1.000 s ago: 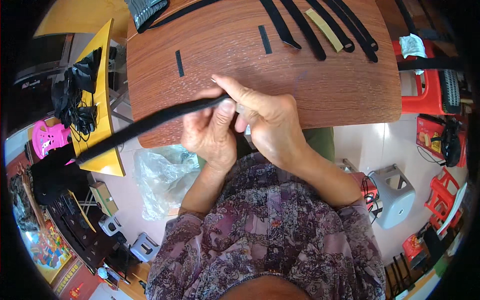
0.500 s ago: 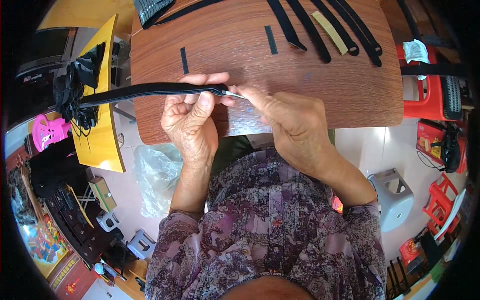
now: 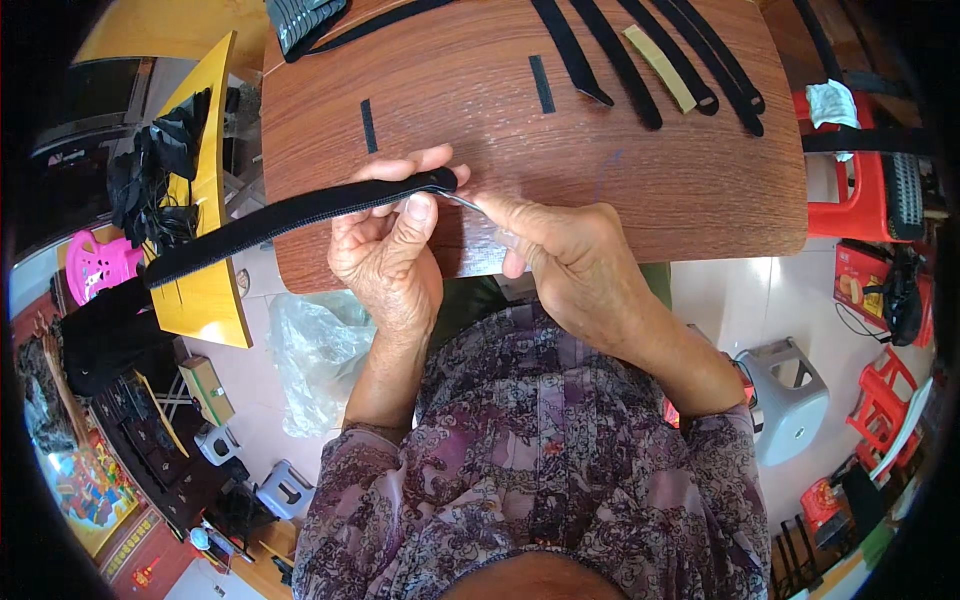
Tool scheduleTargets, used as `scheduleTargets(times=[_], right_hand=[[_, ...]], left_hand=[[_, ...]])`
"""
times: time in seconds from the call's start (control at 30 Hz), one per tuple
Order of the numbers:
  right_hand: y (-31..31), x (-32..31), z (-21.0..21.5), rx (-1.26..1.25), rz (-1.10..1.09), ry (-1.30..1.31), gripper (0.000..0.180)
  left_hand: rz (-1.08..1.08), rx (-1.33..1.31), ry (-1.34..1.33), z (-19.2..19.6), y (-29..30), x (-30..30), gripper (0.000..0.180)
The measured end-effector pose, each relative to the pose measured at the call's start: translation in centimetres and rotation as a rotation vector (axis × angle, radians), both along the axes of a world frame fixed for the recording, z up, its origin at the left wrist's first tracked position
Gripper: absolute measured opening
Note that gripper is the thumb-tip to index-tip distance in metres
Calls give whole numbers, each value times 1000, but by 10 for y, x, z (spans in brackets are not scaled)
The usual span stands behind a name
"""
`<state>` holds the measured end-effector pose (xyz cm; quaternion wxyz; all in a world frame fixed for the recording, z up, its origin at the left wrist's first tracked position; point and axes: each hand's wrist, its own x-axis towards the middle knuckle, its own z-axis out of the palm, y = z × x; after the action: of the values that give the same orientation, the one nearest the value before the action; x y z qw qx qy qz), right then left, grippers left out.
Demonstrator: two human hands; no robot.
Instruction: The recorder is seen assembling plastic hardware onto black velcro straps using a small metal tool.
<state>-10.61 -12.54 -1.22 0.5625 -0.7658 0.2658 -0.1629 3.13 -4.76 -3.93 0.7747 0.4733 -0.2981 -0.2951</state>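
A long black fabric strap (image 3: 290,215) stretches from past the table's left edge to my left hand (image 3: 388,245), which grips it close to its rounded right end. The thumb presses from below and the fingers lie behind the strap. My right hand (image 3: 575,255) is closed round a thin metal tool (image 3: 462,202). The tool's slim shaft reaches left to the strap's end; its tip is hidden there, and most of its body is covered by my fingers. Both hands are above the near edge of the brown wooden table (image 3: 690,190).
Several black straps (image 3: 625,80) lie at the table's far right, one bearing a tan strip (image 3: 660,68). Two short dark strips (image 3: 541,84) rest mid-table. A yellow table (image 3: 205,270) with black straps stands left, red stools (image 3: 835,215) right, a clear plastic bag (image 3: 315,360) below.
The strap has turned, its flat face now showing and its left part hanging lower. My right hand has shifted slightly down and left, and the tool now angles at the strap's end.
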Motion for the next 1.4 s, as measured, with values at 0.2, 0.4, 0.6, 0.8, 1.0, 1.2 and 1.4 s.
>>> scheduleTargets(times=[0.2,0.4,0.6,0.8,1.0,1.2,1.4], right_hand=[[1,1,-1,42,-8,-3,37],[3,3,-8,6,-24,-3,37],[13,8,-10,84,-20,10,38],[17,11,-15,53,-132,-115,38],[14,12,-16,0,-158,-139,41],[9,15,-15,-263,-125,19,20],[9,17,-19,-216,-150,-37,20]], left_hand=[[27,-25,-23,-2,-1,-1,25],[46,-26,-79,-6,-2,-4,25],[147,-67,-90,-7,-6,-11,26],[168,-115,-6,-5,-11,-14,25],[146,-88,26,-6,-11,-16,26],[182,-51,-58,-13,-7,-14,25],[255,-42,-426,-21,-4,-9,21]])
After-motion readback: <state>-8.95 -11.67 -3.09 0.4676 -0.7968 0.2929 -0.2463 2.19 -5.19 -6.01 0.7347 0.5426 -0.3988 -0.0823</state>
